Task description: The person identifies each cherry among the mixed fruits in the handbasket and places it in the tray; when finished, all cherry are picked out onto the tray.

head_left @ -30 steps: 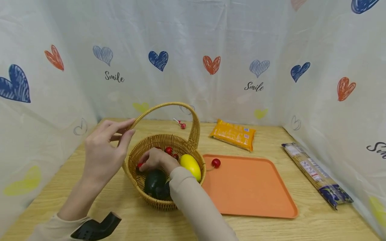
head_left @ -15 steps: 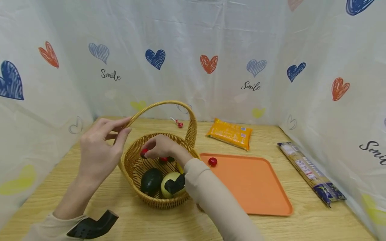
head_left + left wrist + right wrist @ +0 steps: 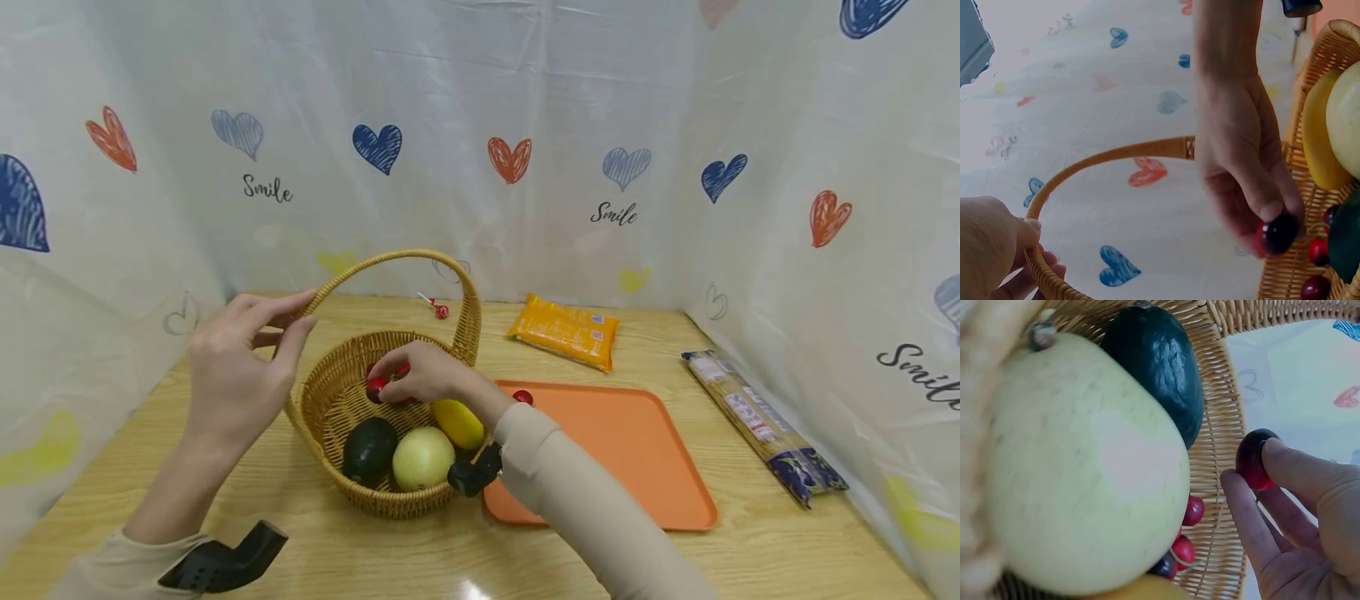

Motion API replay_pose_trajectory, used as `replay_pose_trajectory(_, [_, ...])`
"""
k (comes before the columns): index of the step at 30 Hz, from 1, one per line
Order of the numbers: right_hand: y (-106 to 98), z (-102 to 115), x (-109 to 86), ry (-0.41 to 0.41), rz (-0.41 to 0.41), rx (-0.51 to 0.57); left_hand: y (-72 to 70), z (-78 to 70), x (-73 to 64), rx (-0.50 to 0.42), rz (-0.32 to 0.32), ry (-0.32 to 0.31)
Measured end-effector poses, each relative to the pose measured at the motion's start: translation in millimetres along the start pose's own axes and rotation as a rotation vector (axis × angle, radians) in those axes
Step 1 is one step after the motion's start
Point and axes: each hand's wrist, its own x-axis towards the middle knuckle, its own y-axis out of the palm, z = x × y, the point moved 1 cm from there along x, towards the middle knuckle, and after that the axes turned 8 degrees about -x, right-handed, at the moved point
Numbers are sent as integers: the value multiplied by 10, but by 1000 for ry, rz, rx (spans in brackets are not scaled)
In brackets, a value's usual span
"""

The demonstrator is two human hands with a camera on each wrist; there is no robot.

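Gripping the wicker handle (image 3: 408,253) at left with the left hand (image 3: 243,367); pinching a dark red cherry (image 3: 377,390) at the basket's (image 3: 327,385) far side with the right hand (image 3: 423,372).

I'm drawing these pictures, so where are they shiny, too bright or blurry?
Head view: white glare on the table at the bottom edge; right wrist view: a bright patch on the pale fruit, gleams on the dark green fruit, blur on the basket at far left; left wrist view: the curtain washed out at upper left.
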Motion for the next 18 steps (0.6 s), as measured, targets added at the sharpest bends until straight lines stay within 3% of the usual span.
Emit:
replay_pose_trajectory(5, [-65, -149, -187, 25, -65, 69, 17, 0, -3, -5, -7, 7])
replay_pose_trajectory(18, [-324, -658, -727, 48, -184, 386, 4, 2, -2, 20, -8, 4])
